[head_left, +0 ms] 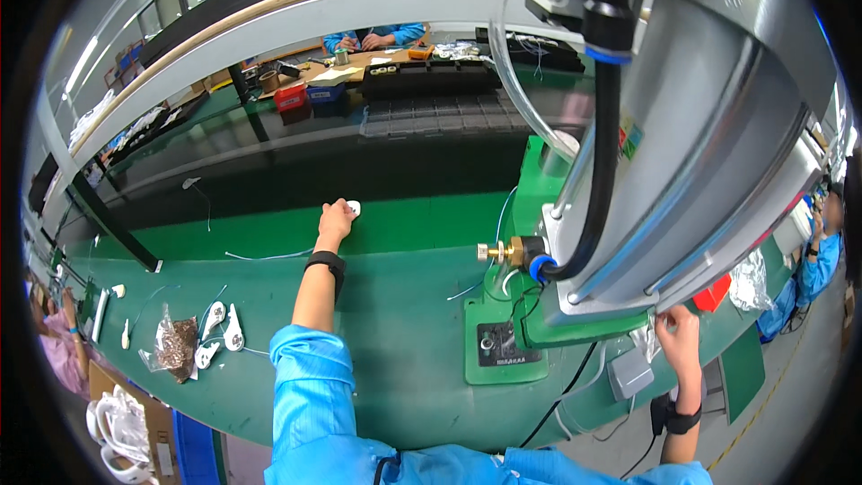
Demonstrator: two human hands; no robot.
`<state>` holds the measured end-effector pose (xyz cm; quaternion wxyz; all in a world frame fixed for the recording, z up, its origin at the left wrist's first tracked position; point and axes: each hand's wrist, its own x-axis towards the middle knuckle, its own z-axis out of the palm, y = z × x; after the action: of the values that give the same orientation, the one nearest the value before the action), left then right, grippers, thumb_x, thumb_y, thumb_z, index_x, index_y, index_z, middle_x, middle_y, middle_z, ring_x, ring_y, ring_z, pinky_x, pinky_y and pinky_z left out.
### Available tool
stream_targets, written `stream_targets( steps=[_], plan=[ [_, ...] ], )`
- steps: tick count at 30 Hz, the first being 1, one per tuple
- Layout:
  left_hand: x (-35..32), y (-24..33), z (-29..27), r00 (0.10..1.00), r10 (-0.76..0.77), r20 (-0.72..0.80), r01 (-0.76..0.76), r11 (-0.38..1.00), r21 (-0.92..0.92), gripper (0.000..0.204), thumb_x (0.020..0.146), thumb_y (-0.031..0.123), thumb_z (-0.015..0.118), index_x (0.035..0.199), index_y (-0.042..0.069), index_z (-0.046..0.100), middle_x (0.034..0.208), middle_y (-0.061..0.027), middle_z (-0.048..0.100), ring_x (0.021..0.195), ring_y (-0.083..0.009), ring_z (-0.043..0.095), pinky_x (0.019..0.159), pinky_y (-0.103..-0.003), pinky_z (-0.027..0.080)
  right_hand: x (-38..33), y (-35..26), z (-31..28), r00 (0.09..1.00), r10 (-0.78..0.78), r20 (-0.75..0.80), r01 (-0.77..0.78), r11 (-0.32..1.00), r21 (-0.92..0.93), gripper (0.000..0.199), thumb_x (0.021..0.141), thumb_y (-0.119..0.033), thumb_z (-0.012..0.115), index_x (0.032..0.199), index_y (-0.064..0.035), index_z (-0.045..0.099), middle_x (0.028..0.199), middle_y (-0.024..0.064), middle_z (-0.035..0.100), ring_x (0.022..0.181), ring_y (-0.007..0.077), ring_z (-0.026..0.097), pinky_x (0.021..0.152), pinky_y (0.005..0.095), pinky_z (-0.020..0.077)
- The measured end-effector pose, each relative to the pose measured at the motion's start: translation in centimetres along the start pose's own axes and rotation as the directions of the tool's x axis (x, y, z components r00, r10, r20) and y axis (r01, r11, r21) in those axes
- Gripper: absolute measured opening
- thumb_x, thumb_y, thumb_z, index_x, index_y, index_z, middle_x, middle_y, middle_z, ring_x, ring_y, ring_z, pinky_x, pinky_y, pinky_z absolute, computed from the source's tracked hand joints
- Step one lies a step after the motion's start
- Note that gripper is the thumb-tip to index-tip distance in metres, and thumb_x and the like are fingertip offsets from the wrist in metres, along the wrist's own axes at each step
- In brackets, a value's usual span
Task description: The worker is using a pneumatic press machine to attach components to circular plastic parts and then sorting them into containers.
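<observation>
My left hand (335,223) is stretched forward over the green bench, its fingers closed on a small white plastic part (355,207). A thin pale cable (269,257) lies on the bench beside that wrist. My right hand (680,334) is at the right side of a pneumatic press with a big silver cylinder (691,144) and a green base (476,346). Its fingers are curled together near a clear plastic bag (643,338); what they hold, if anything, I cannot make out. The press partly hides the space in front of that hand.
On the left lie several white plastic parts with cables (233,330) and a bag of small brownish pieces (182,346). A black conveyor belt (296,162) runs beyond the bench. A grey box (630,371) sits right. Co-workers sit across and at both sides.
</observation>
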<state>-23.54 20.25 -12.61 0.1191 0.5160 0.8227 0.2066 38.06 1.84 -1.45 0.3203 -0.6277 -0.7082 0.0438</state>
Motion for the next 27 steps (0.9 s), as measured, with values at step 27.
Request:
stream_targets(
  steps=[27],
  plan=[
    [-29.8, 18.5, -4.0, 0.677, 0.694, 0.245, -0.493, 0.675, -0.550, 0.028, 0.079, 0.024, 0.065, 0.101, 0.006, 0.062, 0.086, -0.0108, 0.064, 0.074, -0.0235, 0.060, 0.064, -0.032, 0.046, -1.3, -5.8, -0.5, 0.990, -0.133, -0.042, 0.139, 0.971, 0.192, 0.013, 0.070, -0.002, 0.062, 0.083, -0.0032, 0.065, 0.070, 0.0069, 0.061, 0.058, 0.0159, 0.055, 0.053, 0.0280, 0.0433]
  ],
)
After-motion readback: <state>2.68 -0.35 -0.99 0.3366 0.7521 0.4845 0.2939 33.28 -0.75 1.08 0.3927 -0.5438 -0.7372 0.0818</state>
